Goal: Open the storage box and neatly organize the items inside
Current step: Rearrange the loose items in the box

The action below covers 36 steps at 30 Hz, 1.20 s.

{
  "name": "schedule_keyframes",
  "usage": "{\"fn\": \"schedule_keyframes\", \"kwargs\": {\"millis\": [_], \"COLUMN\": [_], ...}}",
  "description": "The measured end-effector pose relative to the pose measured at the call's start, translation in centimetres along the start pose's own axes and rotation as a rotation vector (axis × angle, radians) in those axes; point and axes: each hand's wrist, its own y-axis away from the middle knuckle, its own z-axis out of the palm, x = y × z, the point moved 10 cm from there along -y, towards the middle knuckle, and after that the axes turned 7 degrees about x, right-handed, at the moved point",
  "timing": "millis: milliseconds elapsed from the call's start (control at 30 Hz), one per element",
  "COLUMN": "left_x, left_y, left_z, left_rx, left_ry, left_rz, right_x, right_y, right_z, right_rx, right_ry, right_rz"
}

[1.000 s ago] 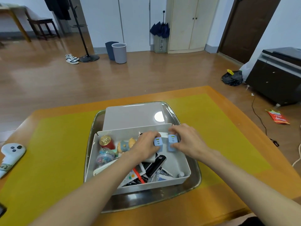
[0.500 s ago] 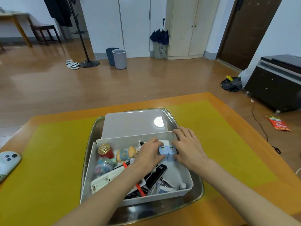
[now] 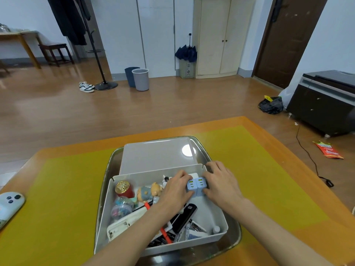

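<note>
Head view. Open white box (image 3: 217,217) sits in a metal tray (image 3: 233,240) on a yellow mat (image 3: 63,191) over an orange table (image 3: 288,150). Lid (image 3: 153,156) lies flat in the tray, just behind the box.

Two light-blue chargers in the box's far right corner, side by side and touching: left charger (image 3: 191,185), right charger (image 3: 200,184). A white block (image 3: 193,175) shows just behind them.

Left hand (image 3: 175,189): fingers curled round the left charger, thumb under its near edge. Right hand (image 3: 222,184): fingers arched over the box's far rim and corner, thumb against the right charger; holds it from the right side.

Rest of the box, left half: red jar with gold cap (image 3: 124,189), bear figure (image 3: 148,191), clear capsule of small coloured bits (image 3: 123,207), white device (image 3: 123,225), red pen (image 3: 165,235), black stapler (image 3: 185,215). These lie jumbled, overlapping.

White controller (image 3: 9,206) on the mat, at the left edge.
</note>
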Motion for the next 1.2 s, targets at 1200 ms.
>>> {"fn": "schedule_keyframes", "kwargs": {"millis": [1200], "left_x": [-5.5], "left_y": [9.9], "left_z": [-10.2], "left_rx": [-0.084], "left_ry": [-0.267], "left_rz": [0.006], "right_x": [-10.2], "right_y": [0.5], "right_z": [2.9], "right_rx": [-0.272], "right_ry": [-0.234], "right_rz": [-0.213]}}
